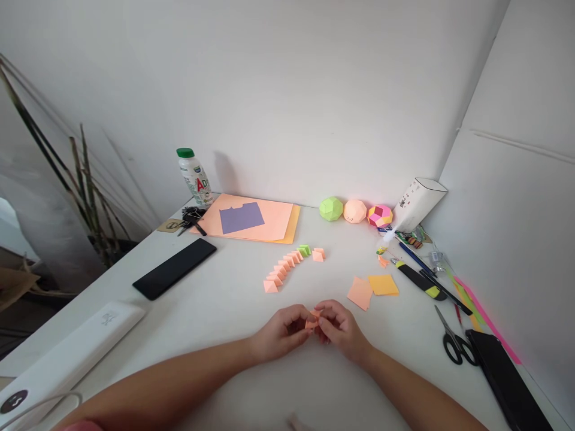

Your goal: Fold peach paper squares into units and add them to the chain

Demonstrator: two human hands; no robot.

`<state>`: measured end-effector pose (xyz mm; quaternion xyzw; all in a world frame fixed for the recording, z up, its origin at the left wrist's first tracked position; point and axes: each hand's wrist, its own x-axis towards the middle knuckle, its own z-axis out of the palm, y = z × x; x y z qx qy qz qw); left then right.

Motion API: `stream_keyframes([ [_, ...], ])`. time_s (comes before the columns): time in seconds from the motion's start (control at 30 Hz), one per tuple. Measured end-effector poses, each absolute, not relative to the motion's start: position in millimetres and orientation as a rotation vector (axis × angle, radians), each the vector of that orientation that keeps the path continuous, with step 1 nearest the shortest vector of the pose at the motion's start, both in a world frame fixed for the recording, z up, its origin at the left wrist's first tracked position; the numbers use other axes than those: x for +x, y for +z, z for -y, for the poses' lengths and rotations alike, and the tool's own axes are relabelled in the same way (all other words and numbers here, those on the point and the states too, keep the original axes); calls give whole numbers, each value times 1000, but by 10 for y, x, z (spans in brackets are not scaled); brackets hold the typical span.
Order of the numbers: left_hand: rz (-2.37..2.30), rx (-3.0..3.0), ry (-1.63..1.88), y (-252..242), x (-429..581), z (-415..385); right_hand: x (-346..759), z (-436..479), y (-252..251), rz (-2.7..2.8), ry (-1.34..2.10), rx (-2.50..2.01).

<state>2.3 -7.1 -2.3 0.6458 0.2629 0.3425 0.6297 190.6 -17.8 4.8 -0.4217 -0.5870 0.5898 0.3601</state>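
Observation:
Between my two hands, near the front middle of the table, is a small piece of orange paper [311, 324]. My left hand [285, 330] pinches it from the left, thumb and fingers closed on it. From the other side my right hand [338, 328] grips it too, and the fingers hide much of its shape. Beyond them runs a curved row of folded orange paper pieces [279, 272], ending in green folded pieces [304, 250]. One more folded piece [318, 255] stands apart to the right. Square orange sheets [360, 293] and a yellow sheet [383, 285] lie right of my hands.
Paper balls [331, 209] line the wall. Scissors [456, 341], a utility knife [417, 279] and a black case [507, 377] lie at right. At left are a dark phone [175, 268], a white box-like device [72, 359], keys [193, 218], a bottle [196, 176] and large paper sheets [278, 218].

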Motion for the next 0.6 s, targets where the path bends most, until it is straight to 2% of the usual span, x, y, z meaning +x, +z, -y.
stream_keyframes([
  [0.37,-763,1400,709,-57,5,34,1895,170,24,1671,1307,-976],
  [0.6,-777,1496,673,-18,-3,41,1890,178,22,1623,1356,-1027],
])
